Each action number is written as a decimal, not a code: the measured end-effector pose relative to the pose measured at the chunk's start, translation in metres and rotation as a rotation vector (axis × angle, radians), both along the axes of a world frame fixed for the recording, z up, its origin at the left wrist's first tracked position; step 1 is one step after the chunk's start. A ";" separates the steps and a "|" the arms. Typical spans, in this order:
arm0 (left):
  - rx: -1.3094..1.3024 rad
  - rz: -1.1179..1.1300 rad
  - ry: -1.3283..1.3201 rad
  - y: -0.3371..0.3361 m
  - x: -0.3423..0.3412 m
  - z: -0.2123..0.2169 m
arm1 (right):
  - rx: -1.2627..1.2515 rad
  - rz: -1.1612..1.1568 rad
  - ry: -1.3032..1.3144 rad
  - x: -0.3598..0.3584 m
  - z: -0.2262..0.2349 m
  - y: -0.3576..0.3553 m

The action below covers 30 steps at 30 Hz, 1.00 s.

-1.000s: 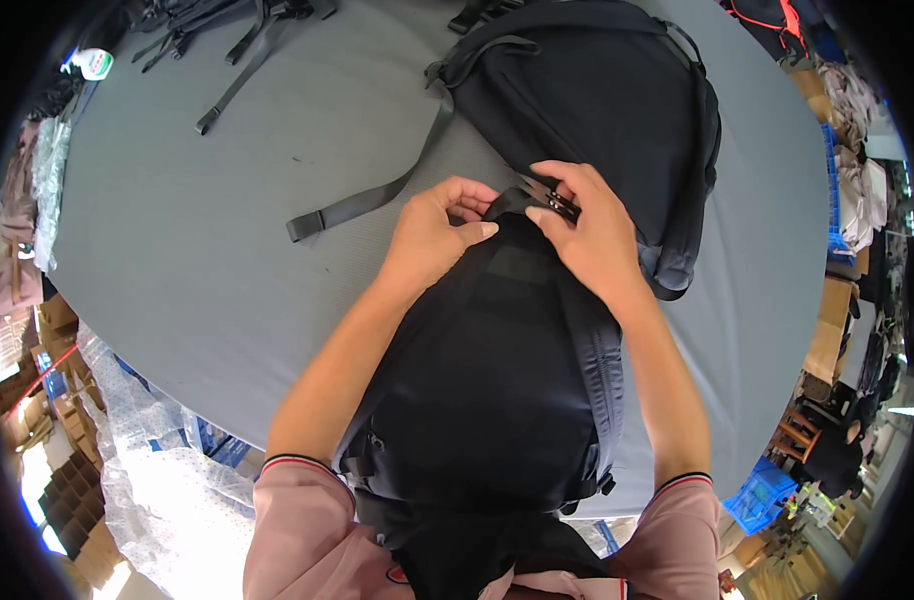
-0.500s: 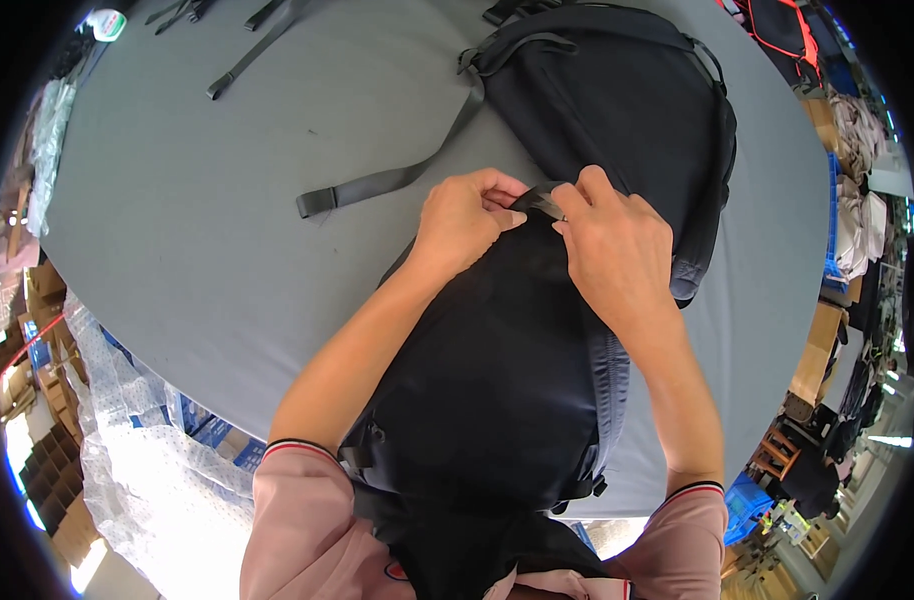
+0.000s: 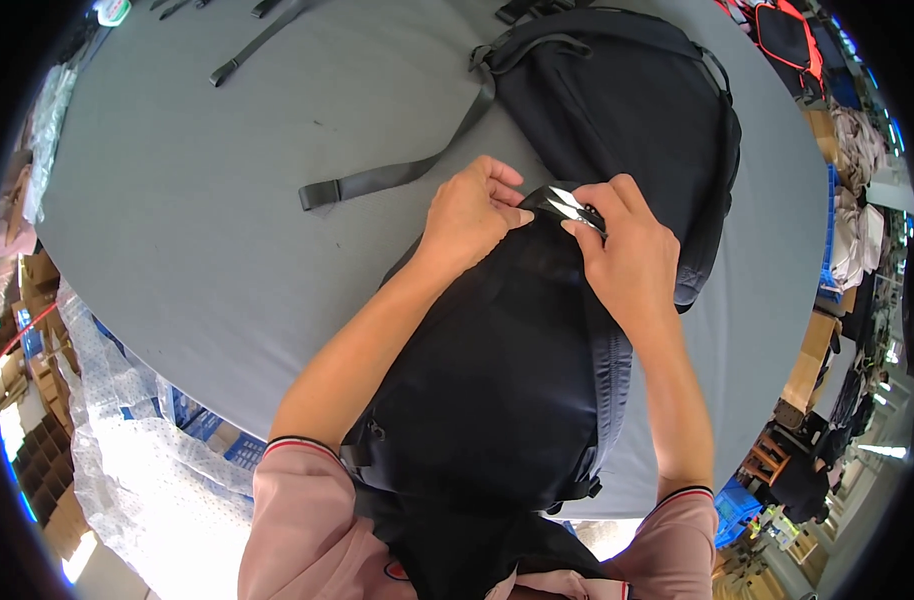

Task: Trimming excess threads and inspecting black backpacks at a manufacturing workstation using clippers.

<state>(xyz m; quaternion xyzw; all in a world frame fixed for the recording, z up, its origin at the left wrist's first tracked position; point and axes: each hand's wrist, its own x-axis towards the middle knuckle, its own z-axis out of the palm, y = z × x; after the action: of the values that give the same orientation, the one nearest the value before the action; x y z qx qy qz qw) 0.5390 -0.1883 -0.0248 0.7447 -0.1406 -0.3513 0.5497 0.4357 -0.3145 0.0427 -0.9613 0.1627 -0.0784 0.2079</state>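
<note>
A black backpack lies close in front of me. At its far end my left hand pinches the black fabric edge between thumb and fingers. My right hand is closed around small thread snips. Their bright blades stand slightly apart and point left, toward the pinched edge. Whether the blades touch a thread is too small to tell. Just beyond my right hand lies a second black backpack, with a loose dark strap trailing left from it across the table.
The grey round table spreads under both bags. More dark straps lie at its far left. Beyond the table's left edge is clear bubble wrap over blue crates. Boxes and a blue crate stand on the right.
The snips' blades, mostly covered by my right hand before, now show clearly. My right hand has drawn back slightly to the right. My left hand stays at the edge.
</note>
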 end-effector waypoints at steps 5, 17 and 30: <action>0.008 0.013 0.034 -0.002 -0.001 0.003 | -0.255 0.132 0.043 0.004 0.006 0.001; -0.028 0.009 0.028 -0.002 -0.001 -0.008 | -0.018 0.081 -0.028 0.014 -0.018 -0.008; 0.033 -0.054 -0.847 -0.011 -0.013 0.004 | 0.428 -0.249 0.045 0.005 -0.031 -0.024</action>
<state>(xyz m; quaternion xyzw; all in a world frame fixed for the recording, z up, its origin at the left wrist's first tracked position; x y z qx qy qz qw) 0.5260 -0.1996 -0.0212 0.8281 -0.3678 -0.0308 0.4218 0.4402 -0.3388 0.0114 -0.8695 0.2973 -0.0457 0.3919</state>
